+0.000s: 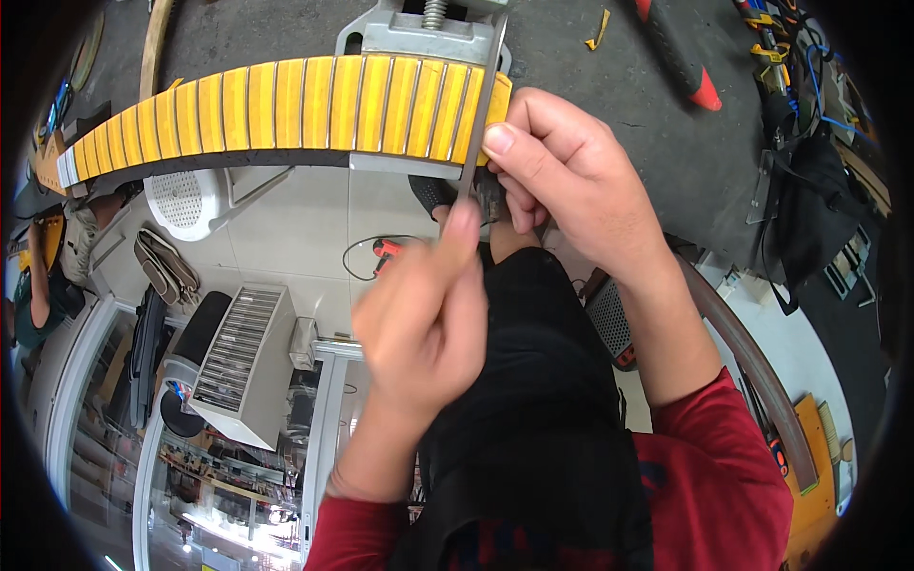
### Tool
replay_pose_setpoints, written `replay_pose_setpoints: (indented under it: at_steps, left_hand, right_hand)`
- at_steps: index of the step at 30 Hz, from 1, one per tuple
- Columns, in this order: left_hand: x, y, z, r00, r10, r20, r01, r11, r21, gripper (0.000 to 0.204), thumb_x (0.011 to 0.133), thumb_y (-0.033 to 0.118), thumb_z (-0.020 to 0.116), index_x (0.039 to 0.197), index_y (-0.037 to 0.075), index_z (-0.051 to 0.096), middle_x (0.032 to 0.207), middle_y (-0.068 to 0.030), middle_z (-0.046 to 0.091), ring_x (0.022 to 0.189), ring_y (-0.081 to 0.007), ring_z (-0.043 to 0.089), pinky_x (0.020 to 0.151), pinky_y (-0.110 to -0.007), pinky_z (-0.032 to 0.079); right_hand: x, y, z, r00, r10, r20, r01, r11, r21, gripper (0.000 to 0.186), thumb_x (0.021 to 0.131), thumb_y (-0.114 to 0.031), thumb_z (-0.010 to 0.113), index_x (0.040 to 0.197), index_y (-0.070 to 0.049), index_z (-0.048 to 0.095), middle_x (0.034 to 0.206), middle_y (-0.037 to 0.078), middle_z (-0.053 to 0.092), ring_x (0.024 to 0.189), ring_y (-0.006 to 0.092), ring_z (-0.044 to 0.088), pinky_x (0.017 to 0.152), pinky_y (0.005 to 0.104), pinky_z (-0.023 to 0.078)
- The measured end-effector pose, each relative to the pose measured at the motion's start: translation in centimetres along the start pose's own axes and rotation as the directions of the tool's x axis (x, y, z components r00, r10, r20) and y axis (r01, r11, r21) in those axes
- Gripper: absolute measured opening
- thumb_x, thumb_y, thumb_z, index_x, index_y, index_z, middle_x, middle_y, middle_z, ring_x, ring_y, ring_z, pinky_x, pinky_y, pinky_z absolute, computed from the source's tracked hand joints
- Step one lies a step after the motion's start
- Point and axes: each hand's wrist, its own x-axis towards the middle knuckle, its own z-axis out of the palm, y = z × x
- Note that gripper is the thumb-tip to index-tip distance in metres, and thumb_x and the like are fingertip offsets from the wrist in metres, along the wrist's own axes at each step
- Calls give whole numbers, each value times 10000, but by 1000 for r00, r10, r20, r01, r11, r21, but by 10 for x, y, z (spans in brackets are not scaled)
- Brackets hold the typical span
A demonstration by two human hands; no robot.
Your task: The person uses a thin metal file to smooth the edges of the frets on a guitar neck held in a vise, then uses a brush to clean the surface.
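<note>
A guitar neck point(286, 107) lies across the bench edge, its fretboard covered in strips of yellow tape with bare metal frets between them. Its white nut point(67, 167) is at the far left end. A grey vise point(433, 38) stands right behind the neck. My left hand point(424, 309), blurred by motion, is closed on a long thin file point(487, 90) that lies across the last frets at the right end. My right hand point(576, 162) pinches the neck's right end, thumb on top beside the file and fingers curled below; their exact contact is hidden.
On the dark bench lie a scrap of yellow tape point(598, 30) and a red-and-black handled tool point(678, 52). A black bag point(809, 181) is at the right. Below the neck are a white stool point(186, 205) and a red power tool point(386, 249). Another person point(43, 285) is at far left.
</note>
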Motion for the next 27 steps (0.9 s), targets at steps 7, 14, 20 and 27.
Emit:
replay_pose_setpoints:
  at_steps: [7,14,20,27]
  left_hand:
    - [-37,2,-16,996,46,71,-58,983,174,453,873,-155,725,1301,-10,758,666,-80,500,539,-221,512,501,-329,416]
    - [19,-5,10,995,95,0,-94,985,143,509,817,-148,751,1296,25,768,658,-59,473,502,-225,462,471,-343,376]
    - [-56,-15,-15,994,95,50,-103,973,205,495,821,-144,745,1283,33,773,665,-63,491,520,-233,483,487,-339,393]
    - [-1,-16,6,993,118,-25,-117,993,33,450,848,-178,720,1268,-22,761,666,-69,527,506,-200,482,482,-319,395]
  right_hand:
    - [-2,0,-6,1000,-12,-12,11,1000,-21,332,1120,-284,657,884,-65,579,703,-52,570,591,27,573,528,235,479]
    - [1,3,-3,1000,-13,-7,13,1000,16,307,1118,-277,665,906,-64,601,719,-53,579,613,22,578,536,234,486]
    - [-5,7,0,998,-56,-25,54,997,-56,277,1113,-259,673,933,-61,604,720,-51,588,613,22,571,535,236,478]
    - [-3,6,0,997,-69,-18,69,998,-14,276,1111,-256,676,934,-56,606,715,-53,578,600,26,552,541,229,462]
